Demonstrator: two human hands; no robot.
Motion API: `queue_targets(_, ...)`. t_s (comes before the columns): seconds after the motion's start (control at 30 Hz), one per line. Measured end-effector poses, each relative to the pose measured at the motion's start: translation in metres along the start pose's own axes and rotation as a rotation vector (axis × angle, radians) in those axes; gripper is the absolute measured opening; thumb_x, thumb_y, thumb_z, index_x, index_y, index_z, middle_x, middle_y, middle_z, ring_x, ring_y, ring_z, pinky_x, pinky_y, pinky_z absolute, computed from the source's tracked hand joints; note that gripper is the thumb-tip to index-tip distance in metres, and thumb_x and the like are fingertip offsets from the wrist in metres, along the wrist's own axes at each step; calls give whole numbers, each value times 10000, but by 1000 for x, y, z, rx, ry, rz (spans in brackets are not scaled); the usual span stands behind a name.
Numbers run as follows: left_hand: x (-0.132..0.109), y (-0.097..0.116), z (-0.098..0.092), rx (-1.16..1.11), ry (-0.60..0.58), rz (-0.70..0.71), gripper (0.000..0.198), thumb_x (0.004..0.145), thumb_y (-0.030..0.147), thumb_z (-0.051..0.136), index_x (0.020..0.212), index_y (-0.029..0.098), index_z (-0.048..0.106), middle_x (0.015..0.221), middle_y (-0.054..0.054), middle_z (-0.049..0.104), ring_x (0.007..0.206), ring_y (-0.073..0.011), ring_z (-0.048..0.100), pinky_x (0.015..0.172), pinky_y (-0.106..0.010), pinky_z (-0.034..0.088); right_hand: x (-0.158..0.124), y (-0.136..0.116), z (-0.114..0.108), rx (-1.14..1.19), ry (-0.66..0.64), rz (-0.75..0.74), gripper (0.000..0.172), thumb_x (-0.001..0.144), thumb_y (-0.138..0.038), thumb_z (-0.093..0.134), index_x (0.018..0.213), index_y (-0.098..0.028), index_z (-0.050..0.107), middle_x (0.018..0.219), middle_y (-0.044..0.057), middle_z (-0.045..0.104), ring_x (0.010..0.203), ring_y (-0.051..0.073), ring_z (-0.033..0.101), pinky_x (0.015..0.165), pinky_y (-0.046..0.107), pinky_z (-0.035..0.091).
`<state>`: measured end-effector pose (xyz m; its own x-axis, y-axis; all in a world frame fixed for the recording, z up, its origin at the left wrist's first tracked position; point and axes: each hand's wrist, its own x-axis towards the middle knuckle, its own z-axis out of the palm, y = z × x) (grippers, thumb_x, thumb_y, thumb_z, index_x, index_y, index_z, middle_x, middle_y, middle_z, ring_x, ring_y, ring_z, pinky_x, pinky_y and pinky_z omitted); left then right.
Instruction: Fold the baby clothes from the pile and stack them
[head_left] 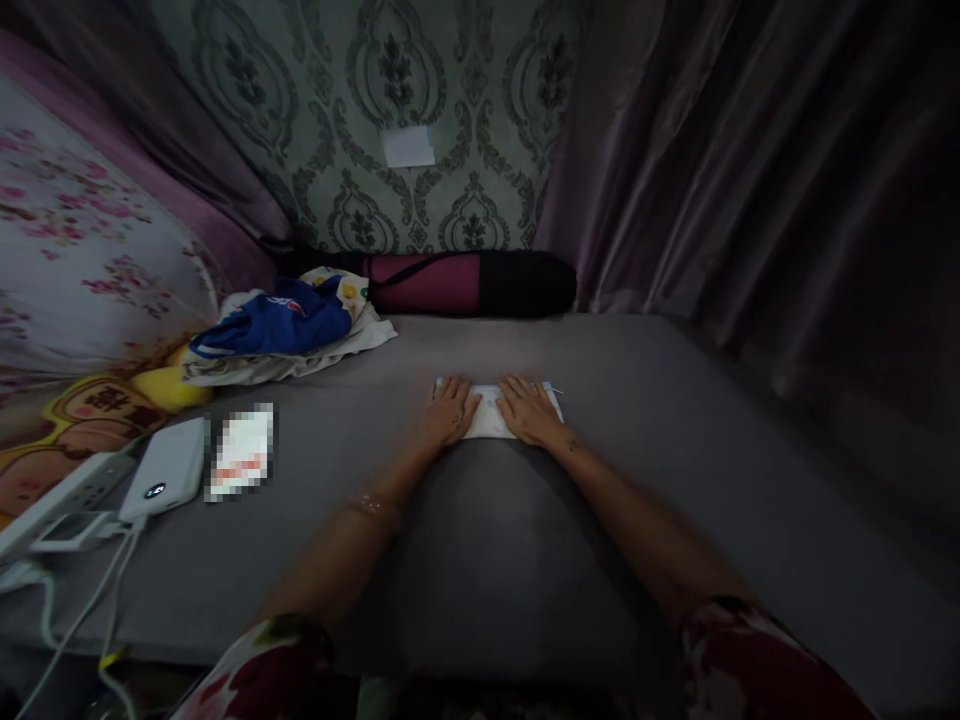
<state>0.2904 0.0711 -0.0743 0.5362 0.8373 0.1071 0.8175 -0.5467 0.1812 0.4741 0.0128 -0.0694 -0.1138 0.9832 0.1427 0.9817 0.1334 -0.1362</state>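
A small, flat white piece [486,424], perhaps folded cloth or a pouch, lies on the grey-covered surface ahead of me. Its far edge looks pale blue, and a thin light strand sticks out at the far right corner. Over its left end rests my left hand [451,408], palm down with the fingers stretched forward. My right hand [529,410] presses flat on the right end in the same way, fingers extended. The middle of the white piece shows between the two thumbs; both ends are partly covered.
A white power bank [169,465], power strip [71,500] and cables lie at left, beside a blurred-out white item [241,455]. Farther back are crumpled blue clothing [281,315] and a maroon-and-black rolled bag [427,283]. Curtains [660,150] hang at the right.
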Motion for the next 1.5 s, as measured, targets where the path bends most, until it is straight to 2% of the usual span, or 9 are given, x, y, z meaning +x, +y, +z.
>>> queue_targets(0.23, 1, -11, 13, 11, -67, -41, 653, 973, 501, 173, 1491, 132, 316, 1570, -138, 260, 1461, -294, 187, 1174, -510, 146, -3, 4, 11, -2, -28, 28, 575, 1001, -380, 170, 1486, -128, 349, 1545, 77, 333, 1438, 231, 244, 1179, 450, 130)
queue_targets(0.5, 5, -12, 2, 12, -154, -51, 662, 966, 505, 191, 1492, 117, 300, 1573, -144, 247, 1464, -293, 177, 1170, -511, 159, 1, 7, 4, 50, -128, 38, 599, 999, -413, 154, 1499, -126, 317, 1564, 92, 285, 1454, 225, 205, 1183, 448, 118)
queue_targets(0.63, 4, -20, -3, 41, -81, -40, 623, 967, 454, 228, 1469, 102, 339, 1560, -154, 276, 1456, -289, 209, 1174, -499, 160, -3, 15, -3, 9, -49, 50, 600, 990, -383, 183, 1481, -77, 341, 1551, 125, 307, 1444, 245, 229, 1183, 453, 109)
queue_targets(0.73, 2, -29, 0, 18, 2, -39, 612, 971, 439, 213, 1457, 98, 359, 1543, -157, 316, 1451, -278, 228, 1178, -480, 158, -7, 24, -2, -27, 7, 82, 618, 983, -385, 185, 1474, -41, 338, 1546, 149, 311, 1442, 259, 229, 1183, 445, 111)
queue_targets(0.93, -1, -45, 17, -140, 2, -63, 593, 978, 442, 199, 1471, 139, 330, 1552, -140, 306, 1441, -241, 262, 1174, -482, 173, -8, 39, 13, -7, -43, 134, 635, 977, -412, 176, 1470, -48, 344, 1548, 156, 302, 1441, 272, 232, 1168, 424, 172)
queue_targets(1.07, -2, -49, 21, -185, 16, -72, 583, 984, 433, 195, 1470, 147, 340, 1547, -124, 322, 1443, -224, 259, 1179, -465, 171, -7, 43, 14, -3, -87, 135, 634, 982, -423, 185, 1482, -58, 322, 1560, 150, 277, 1450, 267, 205, 1168, 433, 171)
queue_targets(1.23, -1, -55, 26, -280, 136, -99, 541, 981, 394, 246, 1434, 148, 410, 1534, -107, 354, 1423, -204, 309, 1175, -403, 238, -3, 19, 1, -12, -75, 158, 598, 994, -399, 169, 1479, -92, 337, 1549, 137, 306, 1440, 272, 233, 1165, 551, 73)
queue_targets(1.4, 2, -64, 33, -405, 249, -182, 490, 963, 289, 278, 1387, 153, 481, 1505, -87, 409, 1392, -175, 368, 1161, -354, 299, 10, -27, -3, 30, -30, -71, 594, 1001, -400, 167, 1483, -96, 336, 1555, 111, 299, 1452, 234, 204, 1181, 504, 58)
queue_targets(1.5, 2, -67, 37, -423, 280, -180, 460, 945, 262, 329, 1347, 157, 526, 1489, -89, 432, 1368, -189, 407, 1149, -367, 327, 18, -41, 4, 51, -23, -98, 588, 1002, -396, 181, 1483, -97, 338, 1552, 107, 310, 1449, 227, 214, 1184, 468, 94)
